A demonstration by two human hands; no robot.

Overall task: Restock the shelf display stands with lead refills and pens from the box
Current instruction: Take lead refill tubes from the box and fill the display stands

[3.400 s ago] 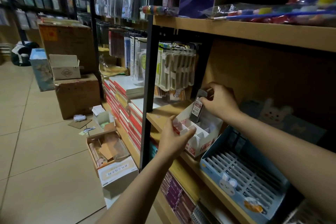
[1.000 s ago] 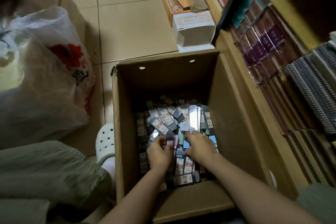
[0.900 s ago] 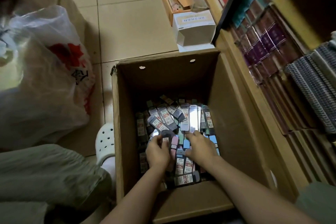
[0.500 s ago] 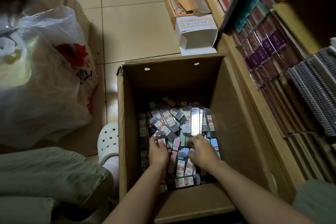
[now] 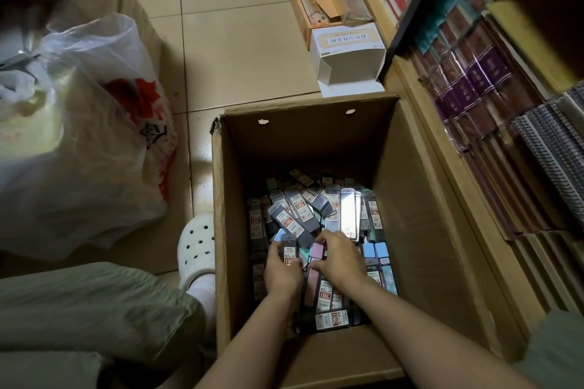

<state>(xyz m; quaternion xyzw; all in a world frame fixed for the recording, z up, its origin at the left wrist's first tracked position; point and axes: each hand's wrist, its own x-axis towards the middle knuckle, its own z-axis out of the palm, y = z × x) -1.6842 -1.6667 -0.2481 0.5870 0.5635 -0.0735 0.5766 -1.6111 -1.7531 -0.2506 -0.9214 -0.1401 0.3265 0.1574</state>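
Since the shelf, we have bent to the box (image 5: pixel 410 186); left hand (image 5: pixel 282 273) grips a refill (image 5: pixel 289 250) marked "100", right hand (image 5: pixel 339 257) pinches a pink one (image 5: pixel 317 252), its label hidden.

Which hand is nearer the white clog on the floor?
Left. The left hand grips a lead refill case by the box wall nearest the white clog; the right hand lies farther right.

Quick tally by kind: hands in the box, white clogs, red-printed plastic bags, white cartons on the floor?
Hands in the cardboard box: 2 (left hand gripping a refill case, right hand)
White clog: 1
Red-printed plastic bag: 1
White carton: 1
Total: 5
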